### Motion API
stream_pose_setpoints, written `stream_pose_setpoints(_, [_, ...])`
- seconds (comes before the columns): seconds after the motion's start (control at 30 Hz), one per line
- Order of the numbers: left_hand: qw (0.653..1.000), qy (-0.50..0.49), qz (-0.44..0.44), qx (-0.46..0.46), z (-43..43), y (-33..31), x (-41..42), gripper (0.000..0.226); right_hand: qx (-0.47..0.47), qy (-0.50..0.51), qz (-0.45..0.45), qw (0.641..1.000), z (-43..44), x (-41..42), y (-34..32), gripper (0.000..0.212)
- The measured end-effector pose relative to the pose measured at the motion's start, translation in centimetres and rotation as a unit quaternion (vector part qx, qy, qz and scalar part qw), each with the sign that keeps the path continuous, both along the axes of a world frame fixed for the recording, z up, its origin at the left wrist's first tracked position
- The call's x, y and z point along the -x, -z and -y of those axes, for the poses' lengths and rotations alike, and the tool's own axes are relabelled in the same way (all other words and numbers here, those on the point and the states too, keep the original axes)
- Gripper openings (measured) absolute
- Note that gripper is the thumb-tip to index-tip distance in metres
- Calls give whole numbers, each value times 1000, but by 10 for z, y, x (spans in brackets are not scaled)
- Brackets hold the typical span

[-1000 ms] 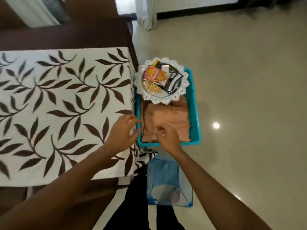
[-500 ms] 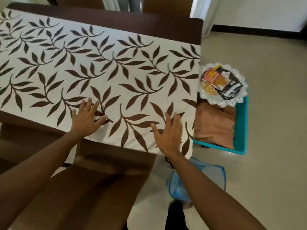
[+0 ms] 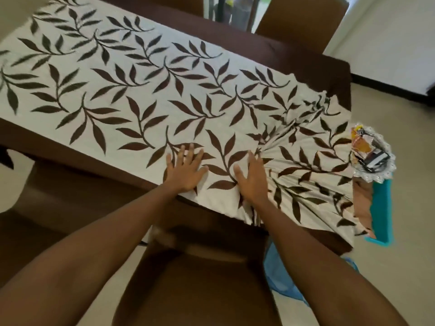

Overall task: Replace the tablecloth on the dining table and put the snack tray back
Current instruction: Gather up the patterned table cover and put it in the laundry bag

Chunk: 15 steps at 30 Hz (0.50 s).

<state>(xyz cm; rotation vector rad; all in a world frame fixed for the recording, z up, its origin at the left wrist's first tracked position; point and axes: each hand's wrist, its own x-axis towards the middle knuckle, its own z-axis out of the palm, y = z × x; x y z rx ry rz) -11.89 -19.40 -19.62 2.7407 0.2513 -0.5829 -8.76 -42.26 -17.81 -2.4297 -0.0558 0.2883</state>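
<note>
A white tablecloth with brown leaf print covers the dark dining table. Its right end is bunched into folds radiating from my right hand, which presses flat on the cloth near the front edge. My left hand lies flat beside it, fingers spread. Neither hand grips anything. The snack tray, silver with a lacy rim and several snack packets, sits past the table's right end on a teal basket holding a folded peach cloth.
A brown chair stands right below my arms at the table's front side. Two more brown chairs stand at the far side. A blue mesh bag lies on the beige floor at the lower right.
Both hands have slid left along the cloth, dragging its right end into bunched folds. My view has swung left and tilted; the snack tray and basket now sit at the right edge.
</note>
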Motion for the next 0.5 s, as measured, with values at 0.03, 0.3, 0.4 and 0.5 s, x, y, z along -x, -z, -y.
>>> stream_pose_setpoints(0.03, [1000, 2, -11, 12, 0, -2, -1, 63, -10, -20, -5, 1000, -18, 2, 0, 80])
stream_pose_setpoints(0.3, [994, -12, -41, 101, -20, -22, -11, 62, -27, -84, 40, 995, -61, 8, -12, 65])
stream_pose_setpoints(0.4, [988, -15, -46, 147, -30, -30, -12, 61, 44, 56, 65, 995, -54, 21, -1, 72])
stream_pose_setpoints(0.5, [990, -1, -56, 133, -25, -32, -14, 59, 71, 54, 25, 996, -61, 36, 21, 89])
